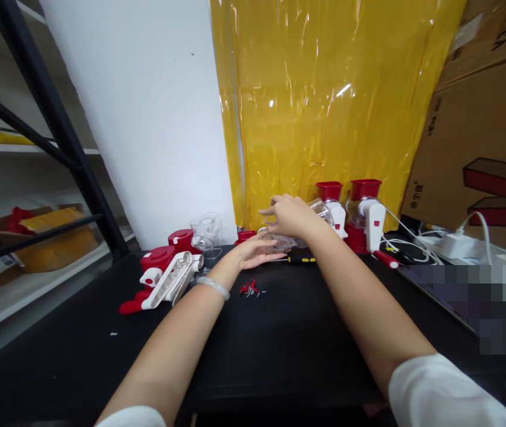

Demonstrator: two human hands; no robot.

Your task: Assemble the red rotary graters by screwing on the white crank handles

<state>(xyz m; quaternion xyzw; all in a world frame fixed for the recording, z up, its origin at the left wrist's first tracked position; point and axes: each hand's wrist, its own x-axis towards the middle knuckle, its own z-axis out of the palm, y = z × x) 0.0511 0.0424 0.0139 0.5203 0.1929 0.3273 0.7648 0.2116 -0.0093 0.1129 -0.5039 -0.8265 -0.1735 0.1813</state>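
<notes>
Both my arms reach forward over a black table (279,344). My right hand (290,214) lies on top of a clear plastic cup part (282,240), fingers curved over it. My left hand (255,250) is palm up just below and to the left of that clear part, fingers stretched toward it and touching its underside. A bracelet (213,286) sits on my left wrist. A small heap of red and grey screws (249,289) lies on the table just below my left hand.
Two upright red-and-white grinder units (366,216) stand at the back right, with a white power strip and cables (452,244) beyond. A red-and-white unit lies on its side (164,281) at left by a clear cup (206,232). Yellow film (324,107), cardboard boxes (479,130), metal shelving (34,178).
</notes>
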